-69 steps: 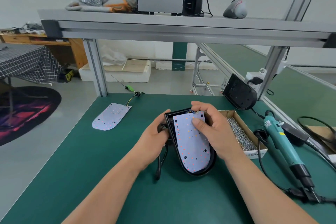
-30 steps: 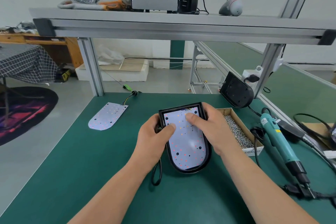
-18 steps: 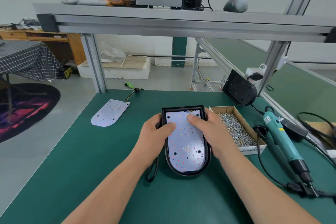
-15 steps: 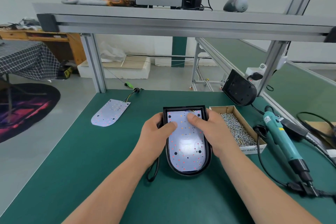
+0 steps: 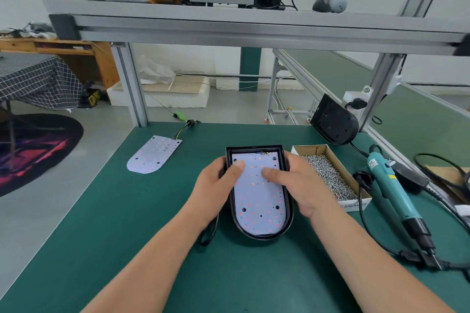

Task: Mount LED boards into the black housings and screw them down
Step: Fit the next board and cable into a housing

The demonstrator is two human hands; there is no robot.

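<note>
Right now both your hands are clamped on the one black housing [image 5: 289, 221]. It lies flat on the green table [image 5: 122, 223] straight in front of you, square end away and rounded end toward you. The LED board [image 5: 256, 203] sits inside it face up, its outline following the rim all round, with small red and orange dots across its white face. A few dark holes show in the board; whether any holds a screw I cannot tell.

Your left hand [image 5: 215, 185] grips the housing's left wall, fingers curled down the outside and thumb laid over the rim onto the board near its far left corner. Your right hand [image 5: 300, 185] takes the right wall the same way, with its thumb pressed on the board closer to the middle. That hand is slightly blurred, so how its fingertips lie is unclear. A black cable [image 5: 215, 231] loops out from under your left wrist onto the table.

Just right of your right hand stands an open cardboard box [image 5: 354, 205] filled with silver screws [image 5: 328, 180]. Beyond it a teal electric screwdriver [image 5: 389, 188] lies on the table with its cord trailing toward you. A second LED board [image 5: 152, 157] lies bare on the table well off to your far left, thin wires running from its far end. A second housing [image 5: 333, 122] leans tilted at the far right corner, by the aluminium frame post.
</note>
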